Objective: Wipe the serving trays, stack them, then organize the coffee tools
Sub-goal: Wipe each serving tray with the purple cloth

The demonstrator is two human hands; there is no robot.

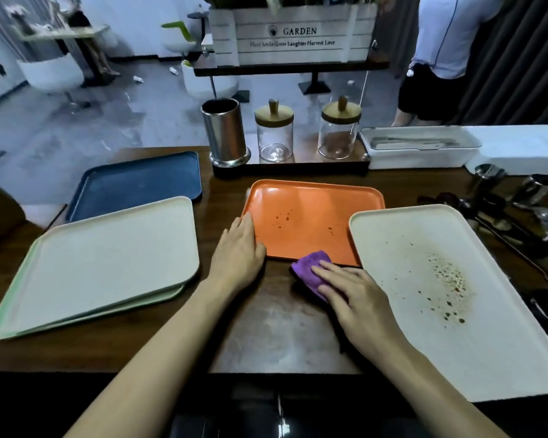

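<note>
left hand [239,248] on orange tray [310,216] (spotted), right hand [358,298] pressing purple cloth [309,269]

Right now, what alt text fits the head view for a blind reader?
A person's left hand rests on the left edge of a spotted orange tray while the right hand presses a purple cloth at its near edge. A stained white tray lies on the right; stacked pale trays and a blue tray on the left.
</note>
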